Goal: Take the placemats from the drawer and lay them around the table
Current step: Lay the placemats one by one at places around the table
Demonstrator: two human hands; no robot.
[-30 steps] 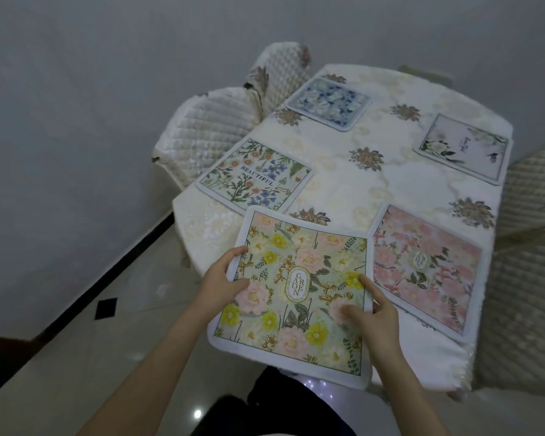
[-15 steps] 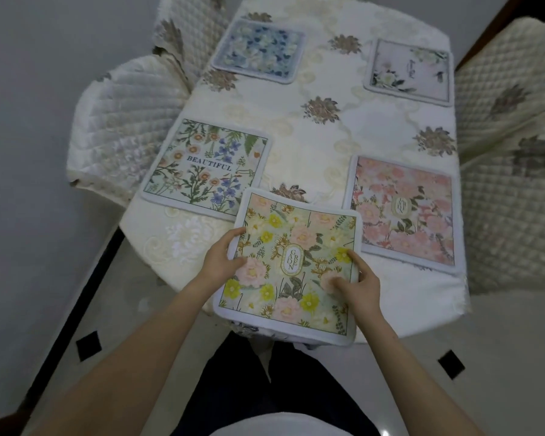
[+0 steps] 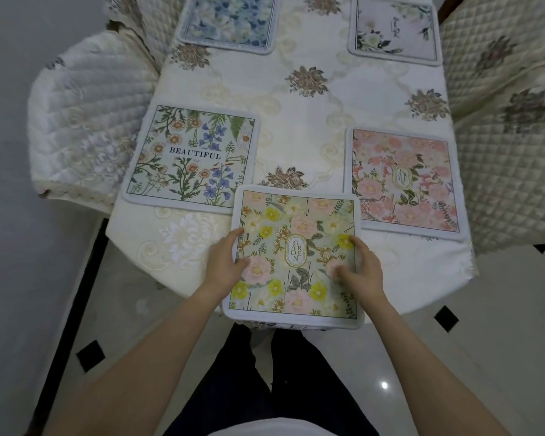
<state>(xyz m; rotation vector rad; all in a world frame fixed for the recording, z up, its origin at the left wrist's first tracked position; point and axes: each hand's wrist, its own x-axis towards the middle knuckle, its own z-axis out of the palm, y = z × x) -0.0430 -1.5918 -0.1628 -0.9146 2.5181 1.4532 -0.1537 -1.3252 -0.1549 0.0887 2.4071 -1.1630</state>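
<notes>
- The yellow-flowered placemat (image 3: 296, 256), marked GARDEN, lies low in the middle of the frame at the near end of the table (image 3: 328, 99), its lower edge right at or just over the table's rim, so it probably wants a small push inward.
- The left hand (image 3: 225, 261) grips the mat's left edge, thumb on the printed face and fingers curled at the border; the right hand (image 3: 357, 267) holds the right edge the same way, though its fingertips are blurred. A hand on each side keeps the soft mat flat and square while it is set down.
- Its upper left corner overlaps or touches the lower right corner of the BEAUTIFUL placemat (image 3: 191, 155); I cannot tell which. Its upper right corner is just beside the pink placemat (image 3: 403, 184).
- The blue placemat (image 3: 230, 22) at the upper left and the pale placemat (image 3: 394, 29) at the upper right lie well apart from it, each facing a side seat.
- Judged from this, five mats are out and this one is the end setting.
- Open cloth lies straight above the mat, between the two side mats, room to slide it forward.
- Quilted chairs (image 3: 88, 121) crowd both sides of the frame; the tiled floor (image 3: 485, 357) below is open for stepping.
</notes>
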